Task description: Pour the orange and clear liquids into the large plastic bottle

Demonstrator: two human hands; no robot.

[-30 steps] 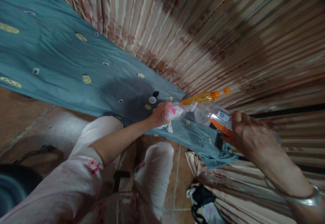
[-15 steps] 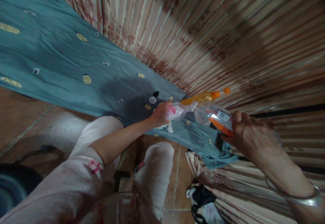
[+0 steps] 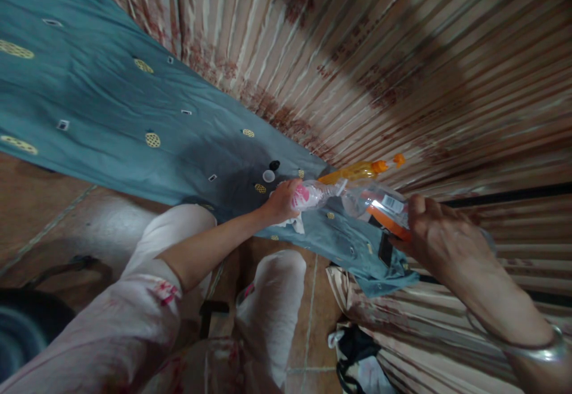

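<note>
My left hand (image 3: 282, 202) is closed around a clear plastic bottle with a pink label (image 3: 308, 195), its neck pointing right. In my right hand (image 3: 440, 236) I grip a larger clear bottle with an orange and white label (image 3: 388, 209), tipped so that its neck meets the mouth of the smaller one. Whether liquid runs between them I cannot tell. Just behind the two necks is a yellow bottle with an orange cap (image 3: 357, 171). A white cap (image 3: 269, 176) and a black cap (image 3: 274, 165) lie near my left hand. White crumpled tissue (image 3: 295, 224) shows under that hand.
A teal cloth with pineapple prints (image 3: 102, 102) covers the long surface before me. Pleated curtains (image 3: 379, 72) hang behind it and to the right. A dark object (image 3: 385, 250) lies near the cloth's right end. Dark and white fabric (image 3: 360, 358) is at lower right, above the tiled floor (image 3: 308, 322).
</note>
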